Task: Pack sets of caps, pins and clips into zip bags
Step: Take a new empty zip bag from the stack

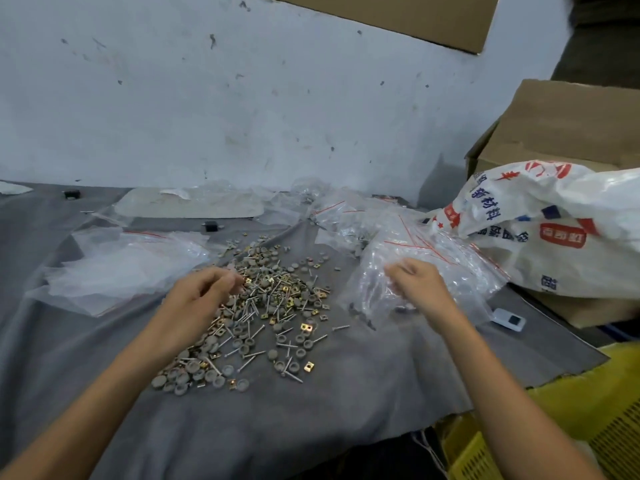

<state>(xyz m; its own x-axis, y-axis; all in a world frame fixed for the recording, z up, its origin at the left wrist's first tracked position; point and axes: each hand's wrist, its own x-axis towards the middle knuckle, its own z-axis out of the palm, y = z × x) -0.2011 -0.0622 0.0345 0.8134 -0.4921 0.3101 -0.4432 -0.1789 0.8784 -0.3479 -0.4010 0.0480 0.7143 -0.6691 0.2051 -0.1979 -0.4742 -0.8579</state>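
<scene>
Across the middle of the grey cloth (311, 410), caps, pins and clips (263, 306) are lying heaped, bare cloth opening toward the near edge. The left hand (204, 292) is hovering over them, fingertips bunched; whether pinching anything, I cannot tell. The right hand (420, 284) is gripping a zip bag (460, 271). A printed sack (554, 230), cardboard box (561, 126) and yellow crate (571, 410) are crowding the right; flat bags (124, 265) are lying left.

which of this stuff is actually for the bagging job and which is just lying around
For the job: heap of caps, pins and clips; empty zip bags; filled zip bags.

Lying about: printed white sack; cardboard box; yellow crate; small white device; black block.
</scene>
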